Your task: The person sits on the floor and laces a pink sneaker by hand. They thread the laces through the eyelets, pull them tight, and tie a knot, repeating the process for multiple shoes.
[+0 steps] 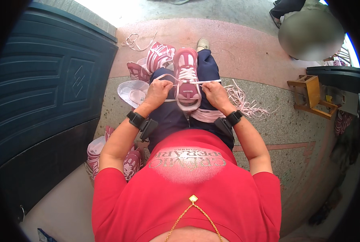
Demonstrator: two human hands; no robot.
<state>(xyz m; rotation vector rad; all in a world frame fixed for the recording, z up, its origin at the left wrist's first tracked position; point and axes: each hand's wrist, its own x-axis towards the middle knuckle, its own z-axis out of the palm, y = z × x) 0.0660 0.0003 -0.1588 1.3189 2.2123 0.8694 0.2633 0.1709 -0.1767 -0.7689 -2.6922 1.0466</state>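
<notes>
A pink and white sneaker (pixel 187 66) rests on my lap, its toe pointing away from me and its tongue toward me. White lace is threaded across its front. My left hand (pixel 160 90) is closed on one end of the shoelace (pixel 170 76), just left of the shoe's collar. On the other side, my right hand (pixel 216 95) pinches the other end, which runs taut from the shoe. A bunch of pink laces (pixel 208 115) lies over my right thigh, below that hand.
Pink sneakers (pixel 160 56) and a white shoe part (pixel 127 92) lie left of my legs, more sneakers (pixel 131 163) by my left elbow. Loose laces (pixel 244 101) spread on the floor at right. A wooden stool (pixel 314 97) stands farther right, a dark blue door (pixel 47 76) at left. Another person (pixel 287 8) is at far right.
</notes>
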